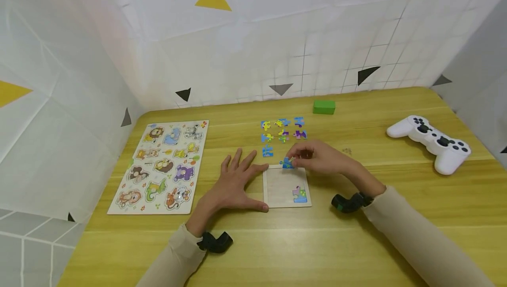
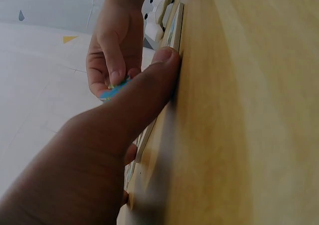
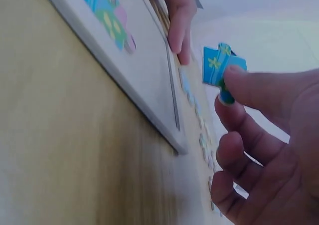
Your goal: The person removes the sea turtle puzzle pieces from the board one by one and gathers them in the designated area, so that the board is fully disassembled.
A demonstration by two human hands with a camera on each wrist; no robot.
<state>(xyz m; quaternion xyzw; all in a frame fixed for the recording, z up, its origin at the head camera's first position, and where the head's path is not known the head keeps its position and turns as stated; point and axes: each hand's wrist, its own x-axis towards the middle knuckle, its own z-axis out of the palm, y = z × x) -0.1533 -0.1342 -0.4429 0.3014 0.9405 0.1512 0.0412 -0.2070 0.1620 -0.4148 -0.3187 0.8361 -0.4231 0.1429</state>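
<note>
puzzle piece (image 1: 287, 163): small blue one, pinched in the right hand (image 1: 321, 158) fingertips, hovering at the top edge of the puzzle tray (image 1: 269, 190), center frame.
feel: looks light, thin and stiff, probably easy to fumble, so I'd grab it by the edges.
left hand (image 1: 233, 183): flat, fingers spread, thumb against the tray's left side.
spare pieces (image 1: 283, 130): loose cluster just above the tray.

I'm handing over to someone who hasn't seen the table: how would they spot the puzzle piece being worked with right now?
Start at the small white puzzle tray in the middle of the wooden table. At its far edge, the right hand pinches a blue puzzle piece. Unlike the loose pieces lying in rows beyond the tray, it is held between fingertips.
</note>
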